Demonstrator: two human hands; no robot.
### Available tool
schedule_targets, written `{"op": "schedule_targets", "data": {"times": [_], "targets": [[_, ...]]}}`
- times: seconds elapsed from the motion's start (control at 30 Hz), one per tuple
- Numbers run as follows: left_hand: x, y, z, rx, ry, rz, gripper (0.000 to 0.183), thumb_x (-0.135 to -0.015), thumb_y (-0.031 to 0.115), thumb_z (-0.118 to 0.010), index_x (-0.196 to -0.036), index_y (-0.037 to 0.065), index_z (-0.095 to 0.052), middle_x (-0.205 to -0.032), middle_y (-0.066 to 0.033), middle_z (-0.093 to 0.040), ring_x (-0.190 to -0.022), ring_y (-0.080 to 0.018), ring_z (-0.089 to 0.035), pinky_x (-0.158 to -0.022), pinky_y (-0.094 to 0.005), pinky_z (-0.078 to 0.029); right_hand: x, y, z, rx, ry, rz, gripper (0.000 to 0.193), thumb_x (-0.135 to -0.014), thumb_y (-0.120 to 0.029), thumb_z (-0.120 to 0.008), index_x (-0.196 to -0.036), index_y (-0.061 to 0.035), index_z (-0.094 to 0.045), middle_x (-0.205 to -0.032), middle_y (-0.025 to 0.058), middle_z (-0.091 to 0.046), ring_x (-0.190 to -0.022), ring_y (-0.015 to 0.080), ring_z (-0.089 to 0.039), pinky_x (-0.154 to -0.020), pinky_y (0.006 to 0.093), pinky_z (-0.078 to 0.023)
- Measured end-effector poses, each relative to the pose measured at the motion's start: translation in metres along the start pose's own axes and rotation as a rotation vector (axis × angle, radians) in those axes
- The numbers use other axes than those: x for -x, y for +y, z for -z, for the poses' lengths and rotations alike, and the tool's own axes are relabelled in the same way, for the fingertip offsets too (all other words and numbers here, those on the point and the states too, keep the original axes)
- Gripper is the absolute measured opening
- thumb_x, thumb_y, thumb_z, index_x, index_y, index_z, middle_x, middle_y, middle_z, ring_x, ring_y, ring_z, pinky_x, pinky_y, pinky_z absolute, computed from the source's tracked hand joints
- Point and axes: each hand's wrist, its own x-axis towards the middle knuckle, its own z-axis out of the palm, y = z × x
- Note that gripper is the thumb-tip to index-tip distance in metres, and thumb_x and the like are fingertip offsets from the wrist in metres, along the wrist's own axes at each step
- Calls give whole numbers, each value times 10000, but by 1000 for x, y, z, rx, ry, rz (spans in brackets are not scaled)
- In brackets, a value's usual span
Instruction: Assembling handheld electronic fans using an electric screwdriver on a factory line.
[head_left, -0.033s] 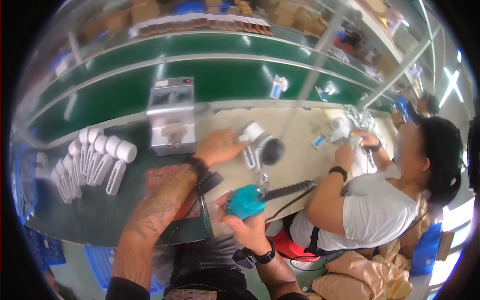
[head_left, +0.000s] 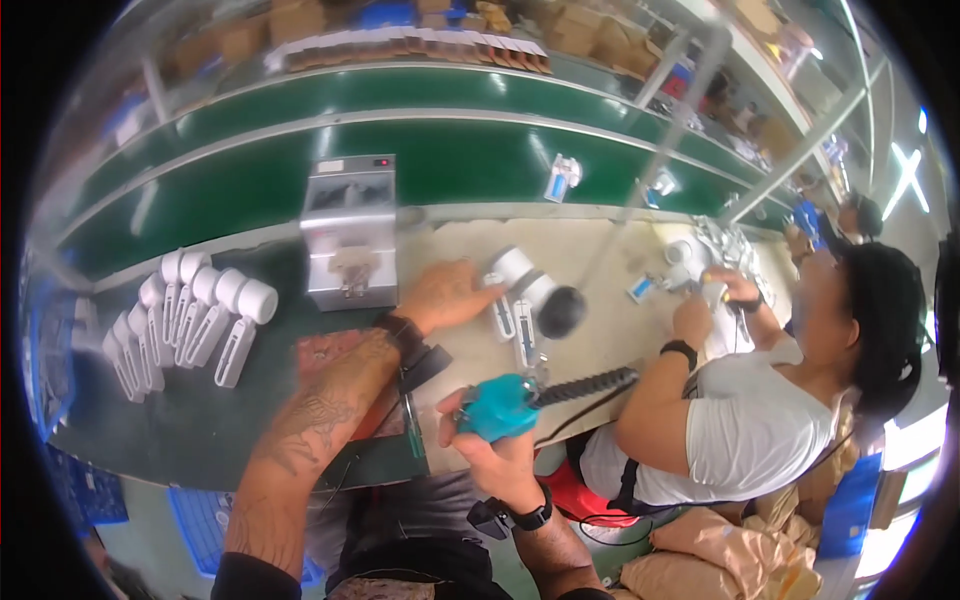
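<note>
Now the left hand (head_left: pixel 440 295) presses flat on a white handheld fan (head_left: pixel 525 290), its handle pointing back toward the right hand (head_left: pixel 490 450), which grips a teal electric screwdriver (head_left: pixel 500 408) just below it.

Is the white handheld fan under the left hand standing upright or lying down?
Lying down: the white fan rests flat on the bench, steadied by the left hand.
</note>
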Motion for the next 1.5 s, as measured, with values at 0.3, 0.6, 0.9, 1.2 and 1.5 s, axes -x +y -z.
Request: {"op": "schedule_targets", "data": {"times": [0.3, 0.6, 0.9, 1.2, 1.5], "targets": [[11, 18, -4, -48, 128, 43, 624, -899, 636, -660, -1016, 31, -761, -1042, -237, -750, -1031, -435, -699, -907, -514, -545, -5, -2, -16, -20, 64, 18, 544, -953, -378, -791, -1221, 62, -617, -882, 102, -670, -797, 188, -647, -738, 313, -507], [77, 24, 56, 138, 153, -189, 409, -940, 425, -687, -1010, 25, -734, -995, -208, -736, -980, -420, -692, -846, -504, -538, -22, 7, -4, 20, 220, 86, 434, -951, -286, -783, -1199, 29, -617, -927, 96, -685, -836, 178, -670, -753, 310, -519], [190, 10, 102, -15, 139, -177, 293, -840, 192, -810, -1116, 107, -761, -1032, -119, -742, -966, -334, -722, -803, -468, -542, -43, 17, -9, 91, 175, 99, 341, -977, -247, -748, -1162, 17, -638, -954, 74, -714, -900, 178, -704, -777, 310, -536], [189, -49, 82, -88, 360, -499, 344, -830, 180, -822, -1154, 89, -750, -1172, -116, -739, -1133, -348, -700, -932, -464, -546, -39, 20, -22, 101, 244, 93, 601, -1007, -508, -706, -1240, 33, -590, -895, 96, -661, -811, 208, -660, -716, 354, -552], [190, -63, 80, -21, 319, -479, 327, -812, 180, -832, -1103, 62, -741, -1097, -129, -710, -1089, -378, -693, -948, -465, -562, -74, -19, -71, 76, 237, 225, 780, -983, -726, -609, -1174, 28, -554, -771, 89, -566, -683, 210, -567, -618, 356, -463]]}}
